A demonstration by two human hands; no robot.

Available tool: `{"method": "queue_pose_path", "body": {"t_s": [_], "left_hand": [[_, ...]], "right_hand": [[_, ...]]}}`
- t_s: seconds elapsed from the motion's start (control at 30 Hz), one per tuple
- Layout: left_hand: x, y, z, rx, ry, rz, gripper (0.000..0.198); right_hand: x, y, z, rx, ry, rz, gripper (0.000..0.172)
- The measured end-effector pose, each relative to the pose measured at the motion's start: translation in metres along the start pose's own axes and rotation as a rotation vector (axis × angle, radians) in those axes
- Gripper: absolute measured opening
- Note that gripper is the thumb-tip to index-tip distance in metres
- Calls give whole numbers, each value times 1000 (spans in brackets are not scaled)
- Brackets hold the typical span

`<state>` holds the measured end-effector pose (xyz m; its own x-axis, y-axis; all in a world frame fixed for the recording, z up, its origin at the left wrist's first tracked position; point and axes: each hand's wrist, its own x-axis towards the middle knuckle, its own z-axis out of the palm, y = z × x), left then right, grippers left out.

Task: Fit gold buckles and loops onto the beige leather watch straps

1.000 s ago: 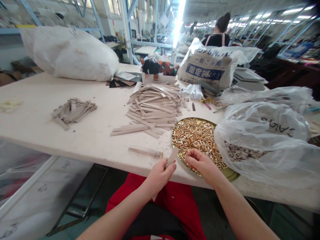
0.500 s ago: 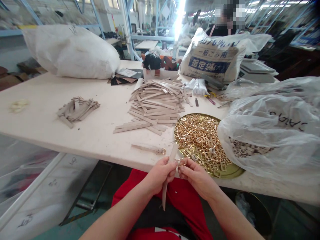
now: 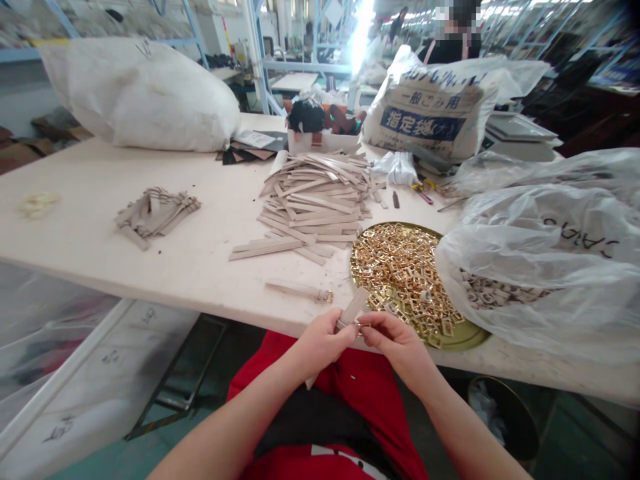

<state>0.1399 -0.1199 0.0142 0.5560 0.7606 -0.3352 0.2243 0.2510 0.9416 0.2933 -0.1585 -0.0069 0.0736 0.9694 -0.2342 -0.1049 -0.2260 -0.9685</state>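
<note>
My left hand (image 3: 320, 343) pinches a beige strap (image 3: 353, 309) at the near table edge, its free end pointing up and to the right. My right hand (image 3: 395, 340) meets it from the right, fingers closed on a small gold buckle (image 3: 356, 324) at the strap. Just beyond the hands sits a round gold tray (image 3: 463, 339) heaped with gold buckles (image 3: 405, 273). One strap with a buckle fitted (image 3: 300, 291) lies on the table to the left of the tray. A big pile of loose beige straps (image 3: 315, 200) lies behind it.
A smaller strap heap (image 3: 156, 211) lies at the left. Clear plastic bags (image 3: 545, 260) crowd the right, one holding small pieces. A stuffed white sack (image 3: 140, 93) and a printed bag (image 3: 430, 113) stand at the back, with another person (image 3: 450, 37) beyond. The white table (image 3: 100, 253) spans the view.
My right hand left the buckle tray with a buckle and came to the strap in my left hand. Both hands now work together, and the strap's upper end has tilted to the right.
</note>
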Motion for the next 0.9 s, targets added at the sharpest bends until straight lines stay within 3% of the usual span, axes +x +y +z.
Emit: {"method": "queue_pose_path", "body": {"t_s": [0.1, 0.2, 0.3, 0.4, 0.47, 0.63, 0.9], "left_hand": [[-4, -6, -3, 17, 0, 51, 27], [-10, -11, -6, 220, 35, 81, 27], [-14, -10, -7, 495, 45, 111, 26], [-14, -6, -6, 624, 46, 111, 26], [-12, -5, -3, 581, 44, 98, 22], [-11, -9, 2, 161, -9, 27, 19], [-10, -13, 1, -65, -84, -96, 22]], "right_hand": [[2, -1, 0, 300, 114, 80, 23], [3, 1, 3, 584, 168, 194, 27], [-1, 5, 10, 648, 145, 271, 24], [-7, 10, 20, 614, 116, 307, 21], [-10, 12, 26, 564, 108, 268, 20], [-14, 19, 32, 416, 133, 76, 15], [-16, 18, 33, 398, 116, 105, 18]]}}
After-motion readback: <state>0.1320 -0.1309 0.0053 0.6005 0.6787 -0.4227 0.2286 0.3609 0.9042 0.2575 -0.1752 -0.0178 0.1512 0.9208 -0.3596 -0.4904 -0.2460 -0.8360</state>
